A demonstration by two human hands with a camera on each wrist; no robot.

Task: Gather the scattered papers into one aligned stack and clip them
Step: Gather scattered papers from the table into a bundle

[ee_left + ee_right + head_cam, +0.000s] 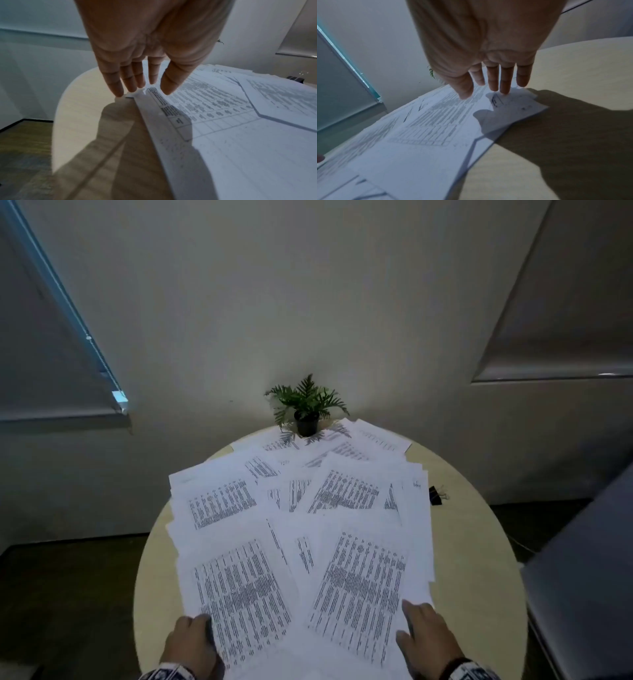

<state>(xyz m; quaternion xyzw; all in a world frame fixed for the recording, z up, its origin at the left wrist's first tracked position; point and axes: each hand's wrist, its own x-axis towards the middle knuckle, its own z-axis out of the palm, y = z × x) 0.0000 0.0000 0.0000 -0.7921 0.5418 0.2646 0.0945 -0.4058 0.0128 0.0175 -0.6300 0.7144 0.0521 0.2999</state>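
Several printed white papers (301,525) lie fanned and overlapping across a round beige table (479,559). A black binder clip (436,495) sits on the table just right of the papers. My left hand (191,642) is at the near left edge of the sheets, fingers straight, fingertips (120,93) touching a sheet's corner (135,94). My right hand (428,635) is at the near right edge, fingers straight, fingertips (505,90) down on a paper corner (522,102). Neither hand grips anything.
A small potted fern (306,405) stands at the table's far edge, partly on the papers. A grey surface (582,577) borders the table on the right. Dark floor (68,594) lies to the left, a pale wall behind.
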